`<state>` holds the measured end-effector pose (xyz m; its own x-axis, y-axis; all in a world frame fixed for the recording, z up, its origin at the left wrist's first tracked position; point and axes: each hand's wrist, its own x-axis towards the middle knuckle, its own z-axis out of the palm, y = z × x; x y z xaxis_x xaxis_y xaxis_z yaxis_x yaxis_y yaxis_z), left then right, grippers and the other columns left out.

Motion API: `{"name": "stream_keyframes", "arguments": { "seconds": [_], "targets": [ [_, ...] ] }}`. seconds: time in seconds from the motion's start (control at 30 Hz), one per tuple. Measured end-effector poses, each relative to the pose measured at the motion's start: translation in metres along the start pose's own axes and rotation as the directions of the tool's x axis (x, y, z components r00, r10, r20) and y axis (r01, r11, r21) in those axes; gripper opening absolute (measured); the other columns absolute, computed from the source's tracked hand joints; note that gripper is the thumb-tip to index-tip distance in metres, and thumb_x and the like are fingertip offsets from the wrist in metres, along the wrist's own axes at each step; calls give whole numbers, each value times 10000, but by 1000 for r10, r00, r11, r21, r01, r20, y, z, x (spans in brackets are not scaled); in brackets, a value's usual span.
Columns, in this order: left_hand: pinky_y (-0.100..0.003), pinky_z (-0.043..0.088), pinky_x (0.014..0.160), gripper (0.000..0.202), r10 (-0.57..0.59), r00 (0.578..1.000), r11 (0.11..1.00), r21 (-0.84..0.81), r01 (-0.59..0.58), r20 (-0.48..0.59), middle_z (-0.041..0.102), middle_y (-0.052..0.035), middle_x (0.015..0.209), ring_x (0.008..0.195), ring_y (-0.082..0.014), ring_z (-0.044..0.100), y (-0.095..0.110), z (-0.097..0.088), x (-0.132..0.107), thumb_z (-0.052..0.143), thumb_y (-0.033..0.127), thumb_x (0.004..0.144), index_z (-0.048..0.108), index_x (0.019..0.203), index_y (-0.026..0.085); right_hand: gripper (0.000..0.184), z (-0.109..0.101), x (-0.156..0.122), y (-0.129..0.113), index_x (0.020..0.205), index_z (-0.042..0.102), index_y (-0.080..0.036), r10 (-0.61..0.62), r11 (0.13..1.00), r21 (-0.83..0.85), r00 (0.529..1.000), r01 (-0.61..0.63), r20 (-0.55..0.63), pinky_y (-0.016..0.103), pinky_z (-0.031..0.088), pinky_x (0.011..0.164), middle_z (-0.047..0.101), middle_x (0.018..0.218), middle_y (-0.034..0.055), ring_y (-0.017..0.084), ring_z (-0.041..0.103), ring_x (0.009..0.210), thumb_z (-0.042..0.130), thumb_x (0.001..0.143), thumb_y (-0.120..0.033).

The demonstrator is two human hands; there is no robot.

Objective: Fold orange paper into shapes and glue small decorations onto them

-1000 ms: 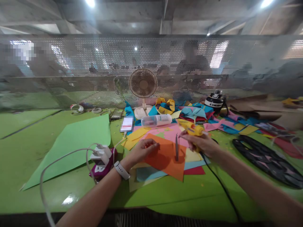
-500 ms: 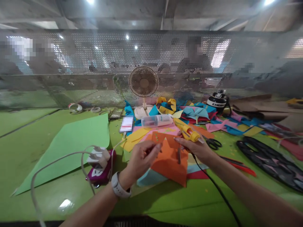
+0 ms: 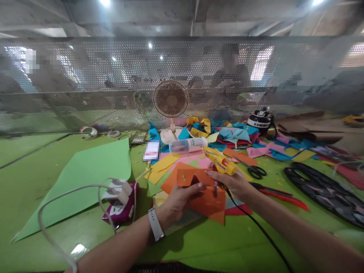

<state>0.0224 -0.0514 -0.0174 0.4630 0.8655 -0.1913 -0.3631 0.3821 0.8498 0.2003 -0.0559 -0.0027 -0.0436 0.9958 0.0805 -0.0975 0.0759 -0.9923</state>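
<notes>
Lower than half a second earlier in the head view, the left hand [image 3: 174,203] had its thumb across the orange paper [image 3: 209,204] between both hands; whether it pinched the sheet, I could not tell. The right hand [image 3: 235,182] gripped a yellow glue gun [image 3: 221,161], barrel jutting forward-left of the grip.

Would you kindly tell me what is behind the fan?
A perforated screen stands behind the fan. Whatever is directly behind the fan's solid hub and base is covered.
</notes>
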Motion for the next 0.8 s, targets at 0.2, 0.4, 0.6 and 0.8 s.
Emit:
{"name": "stream_keyframes", "arguments": {
  "seconds": [0.2, 0.4, 0.6, 0.8],
  "targets": [
    [-256, 497, 723, 285, 51, 994, 991, 130, -38, -98, 702, -104, 1001, 925, -207, 637, 5, -5, 2, 792, 334, 663, 703, 869, 158, 300, -1, -1, 0, 859, 583, -170, -32, 998, -49, 999, 34, 41, 190, 380, 406, 543, 579, -41, 83, 494, 460, 705, 740, -417],
    [-201, 454, 568, 318, 139, 985, 957, 269, -109, -97, 702, -94, 967, 842, -192, 670, 14, -13, 3, 753, 386, 714, 660, 920, 163, 343, -19, -3, -15, 773, 636, -152, -158, 976, -162, 985, 144, -73, 201, 297, 394, 556, 499, -8, 74, 419, 426, 610, 806, -493],
    [-236, 489, 678, 301, 196, 977, 940, 300, -162, -87, 701, -117, 1008, 920, -203, 656, 13, -18, 6, 720, 377, 753, 679, 945, 148, 347, -16, -13, -25, 824, 600, -166, -24, 959, -269, 974, 86, 224, 193, 344, 359, 613, 577, -7, 75, 497, 386, 635, 779, -508],
    [-276, 503, 718, 298, 233, 970, 929, 314, -198, -76, 709, -112, 991, 905, -214, 657, 14, -18, 7, 728, 368, 740, 688, 942, 153, 283, -9, -16, -17, 837, 564, -177, -58, 939, -313, 964, 141, 261, 230, 503, 487, 615, 644, -14, 114, 598, 511, 692, 757, -416]
  ]
}}
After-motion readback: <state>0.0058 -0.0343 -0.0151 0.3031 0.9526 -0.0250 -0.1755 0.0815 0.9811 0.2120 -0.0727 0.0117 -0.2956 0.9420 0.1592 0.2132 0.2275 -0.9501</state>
